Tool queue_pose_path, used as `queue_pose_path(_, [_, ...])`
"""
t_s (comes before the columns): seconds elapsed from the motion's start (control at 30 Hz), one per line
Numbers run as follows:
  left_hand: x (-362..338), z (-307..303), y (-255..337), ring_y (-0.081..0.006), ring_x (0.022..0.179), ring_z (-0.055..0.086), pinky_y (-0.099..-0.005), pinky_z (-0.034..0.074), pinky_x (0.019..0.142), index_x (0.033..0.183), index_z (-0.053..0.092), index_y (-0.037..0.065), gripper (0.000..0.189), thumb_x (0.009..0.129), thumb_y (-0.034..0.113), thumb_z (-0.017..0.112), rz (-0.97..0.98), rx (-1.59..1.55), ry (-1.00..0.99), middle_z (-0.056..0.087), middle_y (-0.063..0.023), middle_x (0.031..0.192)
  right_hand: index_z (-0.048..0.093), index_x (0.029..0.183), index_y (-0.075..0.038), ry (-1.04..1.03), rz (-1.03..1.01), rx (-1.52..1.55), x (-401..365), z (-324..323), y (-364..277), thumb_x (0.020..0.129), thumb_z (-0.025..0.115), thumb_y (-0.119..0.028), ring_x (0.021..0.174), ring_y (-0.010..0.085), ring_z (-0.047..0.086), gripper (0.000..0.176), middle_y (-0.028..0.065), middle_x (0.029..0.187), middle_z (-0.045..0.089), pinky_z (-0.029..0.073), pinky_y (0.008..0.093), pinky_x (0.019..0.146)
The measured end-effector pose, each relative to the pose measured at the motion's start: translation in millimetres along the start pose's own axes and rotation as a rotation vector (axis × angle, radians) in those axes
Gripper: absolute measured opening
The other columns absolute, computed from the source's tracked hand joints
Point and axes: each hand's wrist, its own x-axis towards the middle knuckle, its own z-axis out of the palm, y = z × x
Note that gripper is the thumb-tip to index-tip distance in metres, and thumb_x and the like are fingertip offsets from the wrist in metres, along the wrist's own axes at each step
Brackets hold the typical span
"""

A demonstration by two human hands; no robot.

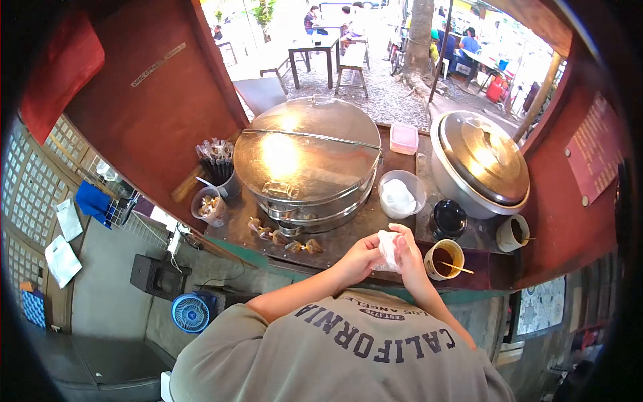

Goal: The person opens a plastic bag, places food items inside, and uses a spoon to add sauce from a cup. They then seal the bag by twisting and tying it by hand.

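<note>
Close in front of my chest, both hands hold a crumpled white wad (388, 250), thin like tissue or plastic; I cannot make out which. My left hand (356, 262) grips its left side with bent fingers. On the other side, my right hand (410, 258) is closed around it. Just beyond is a clear tub (402, 193) with white material inside. Below and right of my right hand stands a cup of brown sauce (445, 259) with a stick in it. A black round bowl (449, 219) sits behind that cup.
A large round steel steamer (308, 154) fills the counter's left middle. Small tied bags of brown sauce (305, 246) lie before it. A lidded pot (483, 161), a pink container (404, 139), another cup (513, 232) and a tub of bags (209, 206) stand around. Red walls flank the counter.
</note>
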Motion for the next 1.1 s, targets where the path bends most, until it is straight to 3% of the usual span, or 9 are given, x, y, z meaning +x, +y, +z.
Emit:
queue_pose_path(0.17, [3,2,-4,-0.0174,0.101,0.063,-0.0348,0.050,0.090,0.119,0.055,0.005,0.033,0.089,0.013,0.064,0.051,0.022,0.079,0.064,-0.0060,0.111,0.044,0.129,-0.004,0.060,-0.071,0.049,10,1,10,0.092,0.061,-0.035,0.097,0.0181,0.051,0.051,0.0072,0.105,0.050,0.042,0.0324,0.090])
queue_pose_path(0.3, [13,4,1,-0.0182,0.101,0.063,-0.0346,0.050,0.089,0.120,0.055,0.005,0.034,0.088,0.013,0.065,0.201,0.046,0.135,0.064,-0.0068,0.110,0.054,0.115,-0.005,0.365,-0.573,-0.871,-16,12,-20,0.085,0.066,-0.025,0.100,0.0299,0.052,0.038,0.0155,0.113,0.050,0.038,0.0398,0.094])
queue_pose_path(0.43, [27,5,9,-0.0169,0.100,0.063,-0.0333,0.051,0.088,0.118,0.055,0.004,0.032,0.087,0.003,0.063,0.251,0.024,0.238,0.064,-0.0074,0.110,0.056,0.114,-0.004,0.068,-0.554,-0.867,-34,20,-23,0.080,0.071,-0.019,0.101,0.0268,0.055,0.040,0.0115,0.108,0.058,0.040,0.0379,0.090])
queue_pose_path(0.53, [39,3,7,-0.0191,0.097,0.065,-0.0345,0.053,0.086,0.117,0.056,0.004,0.033,0.086,0.000,0.064,0.228,0.006,0.306,0.065,-0.0085,0.109,0.057,0.117,-0.008,-0.174,-0.360,-0.732,-44,29,-25,0.081,0.072,-0.024,0.101,0.0262,0.060,0.042,0.0084,0.105,0.065,0.041,0.0378,0.089])
queue_pose_path(0.6, [41,1,5,-0.0187,0.096,0.065,-0.0343,0.053,0.085,0.117,0.055,0.003,0.033,0.085,-0.001,0.064,0.243,-0.029,0.264,0.065,-0.0080,0.108,0.060,0.111,-0.008,-0.112,-0.629,-0.827,-40,20,-15,0.079,0.073,-0.019,0.098,0.0273,0.059,0.036,0.0095,0.103,0.064,0.044,0.0376,0.086])
queue_pose_path(0.67, [33,13,11,-0.0175,0.096,0.065,-0.0338,0.054,0.085,0.116,0.056,0.004,0.033,0.085,0.001,0.064,0.236,-0.024,0.238,0.065,-0.0071,0.107,0.059,0.111,-0.008,0.206,-0.730,-0.883,-40,19,-30,0.077,0.074,-0.018,0.099,0.0288,0.056,0.039,0.0106,0.105,0.061,0.043,0.0383,0.086])
queue_pose_path(0.8, [29,18,6,-0.0178,0.099,0.063,-0.0324,0.053,0.085,0.119,0.054,0.004,0.037,0.085,0.009,0.066,0.212,0.072,0.224,0.064,-0.0087,0.111,0.060,0.108,-0.005,0.381,-0.597,-1.038,-35,27,-48,0.071,0.075,-0.009,0.096,0.0276,0.057,0.040,0.0108,0.100,0.060,0.044,0.0380,0.083])
queue_pose_path(1.0, [33,11,0,-0.0163,0.093,0.065,-0.0295,0.054,0.081,0.115,0.057,0.005,0.029,0.086,0.004,0.063,0.161,-0.126,0.220,0.064,-0.0072,0.109,0.063,0.105,-0.005,0.167,-0.598,-0.954,-36,26,-17,0.075,0.070,-0.004,0.082,0.0276,0.062,0.032,0.0088,0.087,0.065,0.045,0.0371,0.080])
queue_pose_path(1.1, [30,6,-2,-0.0166,0.097,0.064,-0.0280,0.052,0.084,0.114,0.058,0.006,0.024,0.090,0.009,0.060,0.167,-0.097,0.303,0.064,-0.0080,0.109,0.062,0.109,-0.005,0.040,-0.610,-0.981,-39,28,-14,0.078,0.068,-0.005,0.089,0.0296,0.062,0.032,0.0125,0.093,0.065,0.046,0.0387,0.082])
